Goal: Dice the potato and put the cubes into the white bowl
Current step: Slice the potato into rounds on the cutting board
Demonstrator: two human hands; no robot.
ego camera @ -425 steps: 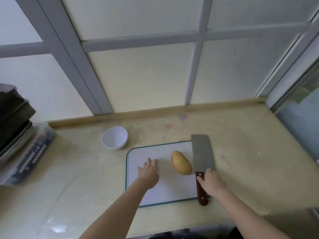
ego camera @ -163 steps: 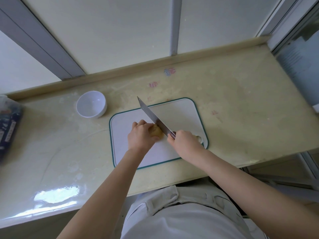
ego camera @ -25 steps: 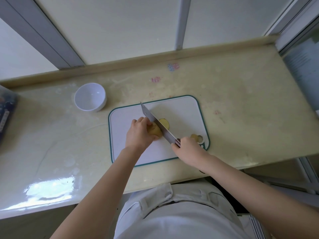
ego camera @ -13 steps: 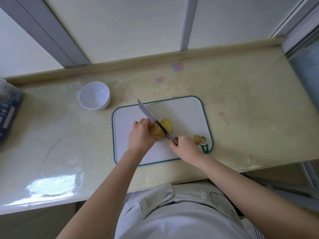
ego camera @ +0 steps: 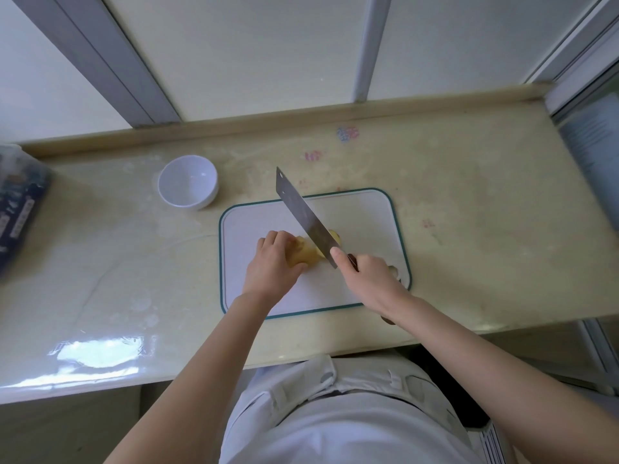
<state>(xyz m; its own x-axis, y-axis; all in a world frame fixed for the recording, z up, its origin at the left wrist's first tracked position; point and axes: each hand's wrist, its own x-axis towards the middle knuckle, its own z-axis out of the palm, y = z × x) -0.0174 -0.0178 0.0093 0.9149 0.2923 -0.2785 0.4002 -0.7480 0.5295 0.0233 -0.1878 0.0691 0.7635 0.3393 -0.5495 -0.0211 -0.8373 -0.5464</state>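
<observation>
A yellow potato [ego camera: 305, 252] lies on the white cutting board [ego camera: 361, 216]. My left hand [ego camera: 274, 262] holds its left part with curled fingers. My right hand [ego camera: 370, 279] grips the handle of a cleaver [ego camera: 303, 214], forefinger along the blade's side. The blade stands above the potato, tip pointing away to the upper left. A cut slice [ego camera: 336, 236] shows just right of the blade. Another small piece [ego camera: 394, 270] peeks out behind my right hand. The white bowl [ego camera: 187, 182] stands on the counter, left of the board, with nothing in it.
The board lies on a beige counter [ego camera: 469, 229] along a window wall. A dark packaged stack [ego camera: 18, 209] sits at the counter's left end. The counter's front edge runs close to my body.
The cleaver has risen from the potato and its blade now stands higher over it. My left hand stays on the potato. The view has shifted slightly.
</observation>
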